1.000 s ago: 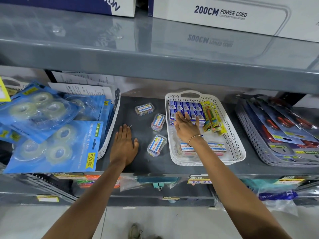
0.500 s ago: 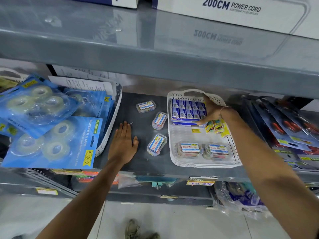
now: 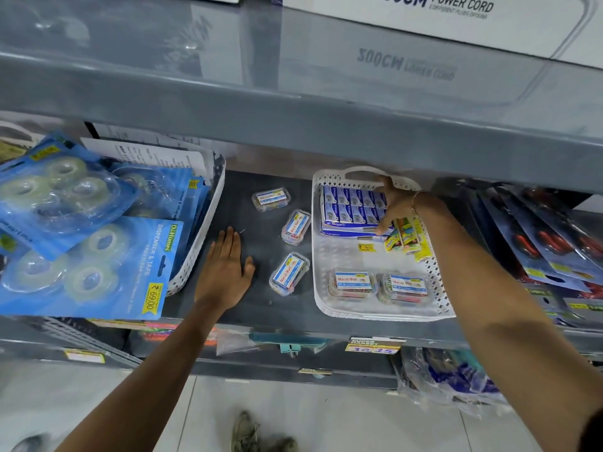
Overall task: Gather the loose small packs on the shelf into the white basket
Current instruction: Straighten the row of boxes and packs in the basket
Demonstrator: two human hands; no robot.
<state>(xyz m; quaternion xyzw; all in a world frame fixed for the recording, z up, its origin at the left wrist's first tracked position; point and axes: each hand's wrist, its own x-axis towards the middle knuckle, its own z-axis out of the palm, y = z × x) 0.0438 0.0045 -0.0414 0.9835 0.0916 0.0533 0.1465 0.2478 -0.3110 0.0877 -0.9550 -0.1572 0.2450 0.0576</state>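
Observation:
Three loose clear small packs lie on the dark shelf: one at the back (image 3: 270,199), one in the middle (image 3: 296,227), one nearer the front (image 3: 288,274). Right of them stands the white basket (image 3: 375,314). It holds two similar packs (image 3: 351,282) (image 3: 404,288) at its front, a blue carton (image 3: 349,210) at its back and colourful packs (image 3: 406,236). My left hand (image 3: 225,272) lies flat and open on the shelf, left of the loose packs. My right hand (image 3: 396,203) spans the carton's right end, thumb on its front edge.
A white basket (image 3: 208,230) of blue tape blister packs (image 3: 81,243) overhangs the shelf on the left. A tray of carded red-handled tools (image 3: 554,243) sits on the right. The grey upper shelf (image 3: 293,102) hangs low over the basket's back.
My right hand has gone from the middle of the basket to its back right, uncovering the two packs at the front. My left hand has stayed put.

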